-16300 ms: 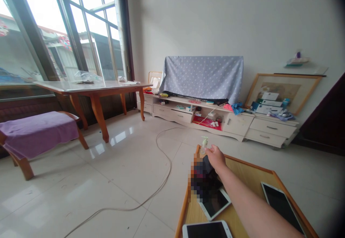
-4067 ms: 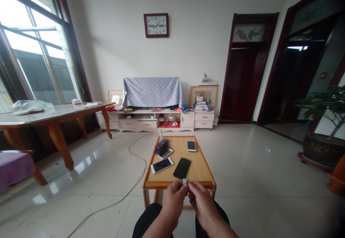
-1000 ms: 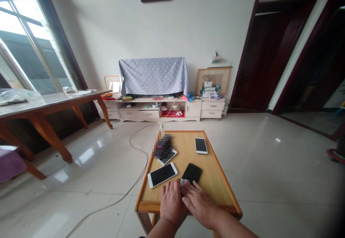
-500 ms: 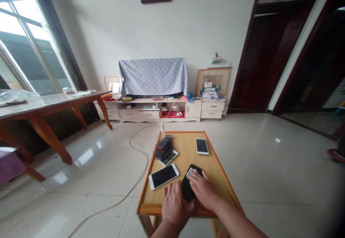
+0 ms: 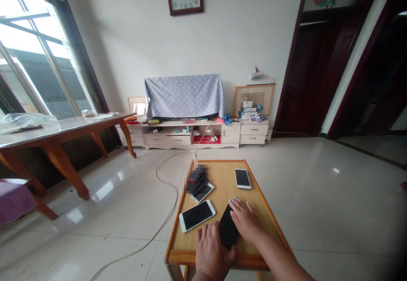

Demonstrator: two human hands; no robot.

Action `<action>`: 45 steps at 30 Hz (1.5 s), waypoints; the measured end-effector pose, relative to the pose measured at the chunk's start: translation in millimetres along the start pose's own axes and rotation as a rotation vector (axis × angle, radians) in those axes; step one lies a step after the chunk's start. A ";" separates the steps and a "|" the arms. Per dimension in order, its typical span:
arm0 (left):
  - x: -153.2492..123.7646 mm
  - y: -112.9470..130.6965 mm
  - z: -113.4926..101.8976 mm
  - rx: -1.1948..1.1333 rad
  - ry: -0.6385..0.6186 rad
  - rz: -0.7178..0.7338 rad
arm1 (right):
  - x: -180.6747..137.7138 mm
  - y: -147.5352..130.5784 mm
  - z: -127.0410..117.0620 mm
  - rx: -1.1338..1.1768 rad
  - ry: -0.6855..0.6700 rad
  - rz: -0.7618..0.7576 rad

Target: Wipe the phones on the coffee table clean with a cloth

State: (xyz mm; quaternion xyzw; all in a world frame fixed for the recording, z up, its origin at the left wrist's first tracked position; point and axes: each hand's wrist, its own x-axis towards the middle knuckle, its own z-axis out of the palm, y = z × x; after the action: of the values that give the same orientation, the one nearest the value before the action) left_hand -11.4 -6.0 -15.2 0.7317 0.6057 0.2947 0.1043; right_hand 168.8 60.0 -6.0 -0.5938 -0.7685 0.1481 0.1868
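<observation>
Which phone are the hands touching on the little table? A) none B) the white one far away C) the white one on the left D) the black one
D: the left hand steadies the black phone while the right hand presses a small white wipe at its far end.

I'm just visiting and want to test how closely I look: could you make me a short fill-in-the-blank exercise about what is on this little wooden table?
1. The left hand steadies the near end of a ____ phone that lies on the table.
2. The right hand presses a small ____ wipe on the phone's far end.
3. Left of the dark phone lies a phone with a ____ frame.
4. On the wall above the covered cabinet hangs a ____.

Missing words: black; white; white; clock
</observation>
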 end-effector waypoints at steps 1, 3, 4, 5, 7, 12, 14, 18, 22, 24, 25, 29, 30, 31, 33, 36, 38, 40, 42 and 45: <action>0.0 -1.2 0.9 -0.003 -0.006 0.001 | -2.5 -2.3 0.7 0.002 -0.007 -0.012; 0.1 -3.6 2.8 -0.017 -0.007 0.013 | -11.5 -13.2 4.9 0.025 -0.054 -0.082; 0.2 -4.6 3.6 -0.027 -0.003 0.020 | -16.6 -19.7 7.3 0.048 -0.089 -0.132; 0.3 -5.4 4.2 -0.036 0.003 0.025 | -21.0 -25.3 9.1 0.075 -0.122 -0.182; 0.2 -5.7 4.6 -0.046 0.008 0.030 | -24.9 -29.9 8.8 0.103 -0.159 -0.225; -0.7 2.8 -2.3 0.001 -0.001 0.004 | -11.6 -8.0 -5.2 0.033 -0.064 -0.027; -0.5 6.8 -6.1 0.020 0.001 0.002 | -11.3 -5.2 -5.3 0.032 -0.069 -0.007; 0.7 7.3 -6.7 0.051 0.003 0.025 | -32.2 -26.3 3.1 0.072 -0.170 -0.113; 2.1 2.2 1.5 0.056 0.001 0.007 | -47.6 -34.5 -2.1 0.075 -0.275 -0.179; 2.1 1.9 3.6 0.060 0.017 -0.012 | -43.5 -22.8 -11.5 0.021 -0.262 -0.097; 1.9 2.4 3.4 0.064 0.023 -0.010 | -39.5 -15.1 -16.5 -0.006 -0.237 -0.043; 0.2 4.5 -1.7 0.060 0.002 0.028 | -30.0 2.3 -27.5 -0.057 -0.157 0.076; -0.1 4.5 -2.8 0.056 -0.006 0.027 | -32.0 -0.3 -26.8 -0.058 -0.159 0.077; -0.2 4.2 -3.3 0.052 -0.008 0.019 | -35.9 -5.7 -24.9 -0.056 -0.169 0.067; 0.2 3.4 -3.2 0.053 -0.014 0.009 | -47.0 -21.3 -19.6 -0.032 -0.210 0.004; 1.2 3.9 -2.9 0.072 -0.037 0.019 | -59.8 -39.7 -15.0 0.033 -0.263 -0.141; 1.6 6.6 -4.7 0.073 -0.048 0.013 | -59.2 -38.9 -17.2 0.041 -0.250 -0.148; 1.8 10.5 -8.0 0.055 -0.053 -0.001 | -51.9 -28.0 -21.7 0.014 -0.204 -0.064; 1.6 13.8 -11.4 0.040 -0.058 -0.011 | -42.5 -14.0 -25.3 -0.014 -0.157 0.022; 1.1 14.8 -12.8 0.033 -0.075 -0.006 | -33.1 -3.6 -23.7 -0.031 -0.132 0.065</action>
State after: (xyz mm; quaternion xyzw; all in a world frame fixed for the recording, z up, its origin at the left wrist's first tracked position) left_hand -6.3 -11.2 3.0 0.7420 0.6085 0.2567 0.1154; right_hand 184.1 27.2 12.9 -0.6104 -0.7615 0.1809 0.1217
